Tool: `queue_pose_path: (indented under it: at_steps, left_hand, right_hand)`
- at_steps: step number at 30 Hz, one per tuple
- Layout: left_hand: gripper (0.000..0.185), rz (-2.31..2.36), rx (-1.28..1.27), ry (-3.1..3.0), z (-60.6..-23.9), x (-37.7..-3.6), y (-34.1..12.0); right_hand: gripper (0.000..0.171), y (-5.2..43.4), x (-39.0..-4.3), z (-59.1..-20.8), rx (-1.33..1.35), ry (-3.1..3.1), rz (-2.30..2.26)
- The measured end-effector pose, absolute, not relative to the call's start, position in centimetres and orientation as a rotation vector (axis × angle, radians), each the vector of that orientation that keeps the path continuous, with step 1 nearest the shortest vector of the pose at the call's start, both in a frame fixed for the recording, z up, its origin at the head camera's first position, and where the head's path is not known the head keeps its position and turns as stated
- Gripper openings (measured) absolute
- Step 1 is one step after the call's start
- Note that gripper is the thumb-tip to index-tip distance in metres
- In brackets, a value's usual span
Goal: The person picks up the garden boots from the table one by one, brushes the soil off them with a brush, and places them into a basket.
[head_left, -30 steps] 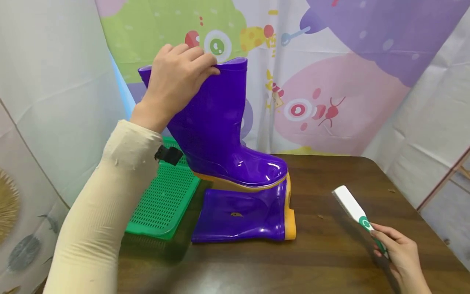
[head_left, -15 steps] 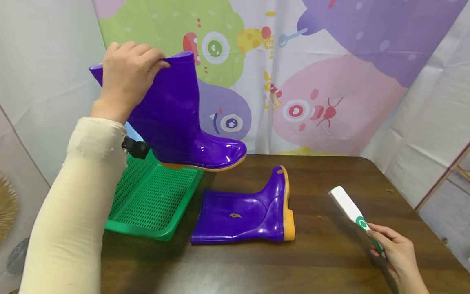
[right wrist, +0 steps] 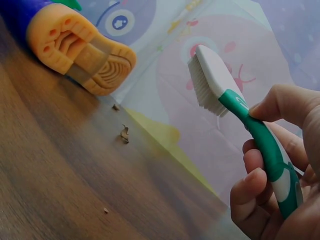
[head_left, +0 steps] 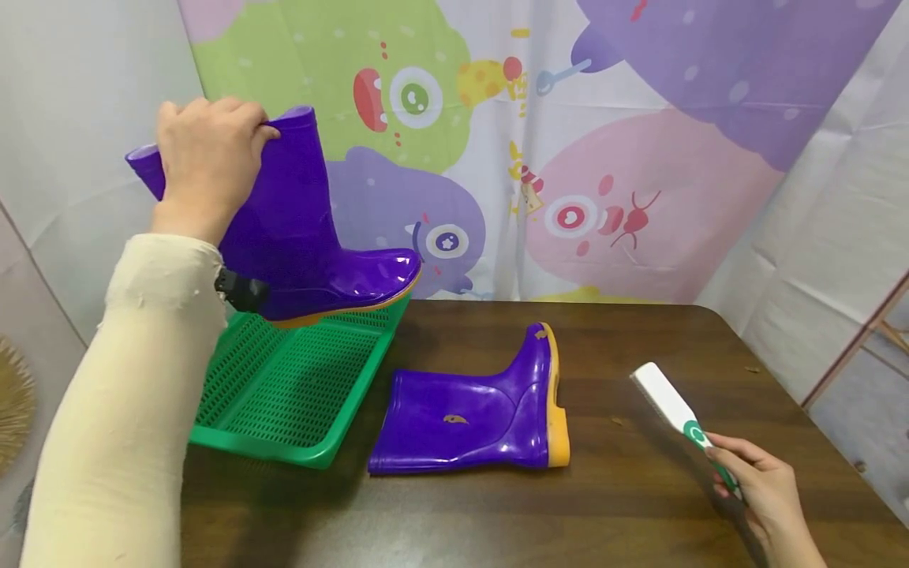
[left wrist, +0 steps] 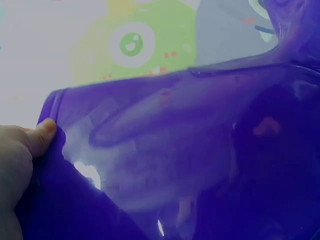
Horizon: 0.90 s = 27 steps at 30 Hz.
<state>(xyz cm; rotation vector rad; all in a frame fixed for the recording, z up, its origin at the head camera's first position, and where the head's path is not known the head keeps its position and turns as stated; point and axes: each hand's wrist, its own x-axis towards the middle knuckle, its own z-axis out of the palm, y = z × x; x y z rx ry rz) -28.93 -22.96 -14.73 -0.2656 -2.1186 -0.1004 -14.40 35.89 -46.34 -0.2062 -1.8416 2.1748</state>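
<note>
My left hand (head_left: 209, 162) pinches the top rim of a shiny purple rain boot (head_left: 284, 213), holding it up over the green basket (head_left: 355, 394) with its toe pointing right. In the left wrist view the thumb presses on the rim of the boot's shaft (left wrist: 150, 135). A second purple rain boot (head_left: 461, 422) lies on its side on the table, its yellow sole facing right and a brown dirt patch on the shaft. At the right, my right hand (head_left: 763, 485) grips a white and green scrub brush (right wrist: 260, 130) by its handle, bristles facing left.
The brown wooden table (head_left: 497, 521) carries small brown crumbs of dirt (right wrist: 124, 134) near the lying boot's sole. A cartoon-printed curtain (head_left: 440, 158) hangs behind the table's far edge. White cloth walls stand on both sides.
My left hand has carried the upright boot leftward, from above the lying boot to over the green basket, with its toe tipping up a little. The right hand with the brush has barely moved.
</note>
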Motion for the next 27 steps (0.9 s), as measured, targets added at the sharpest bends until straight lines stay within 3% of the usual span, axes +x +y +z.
queue_pose_path:
  at_steps: [27]
  left_hand:
    - [0.019,-0.013,0.128,-2.483,-22.5,-27.4,-25.6]
  right_hand:
    - [0.03,35.4,-14.5,-46.5,-0.17,-1.866,2.17]
